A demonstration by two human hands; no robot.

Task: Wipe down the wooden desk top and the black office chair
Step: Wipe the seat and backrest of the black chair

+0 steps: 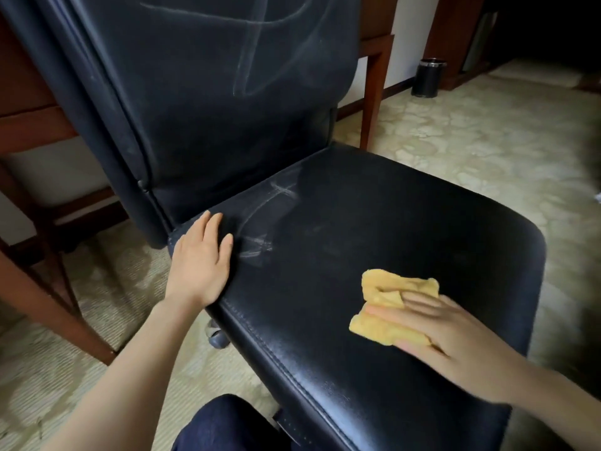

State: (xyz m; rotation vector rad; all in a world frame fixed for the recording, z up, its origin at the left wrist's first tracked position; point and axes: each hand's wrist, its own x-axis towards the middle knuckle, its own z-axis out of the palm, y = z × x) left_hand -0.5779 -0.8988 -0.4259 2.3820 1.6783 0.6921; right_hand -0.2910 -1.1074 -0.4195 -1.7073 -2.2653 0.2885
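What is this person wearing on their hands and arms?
Nothing visible: the left hand and right hand are ungloved, and no sleeve is in view. No watch, ring or bracelet shows, though the right hand is blurred. A dark blue trouser knee shows.
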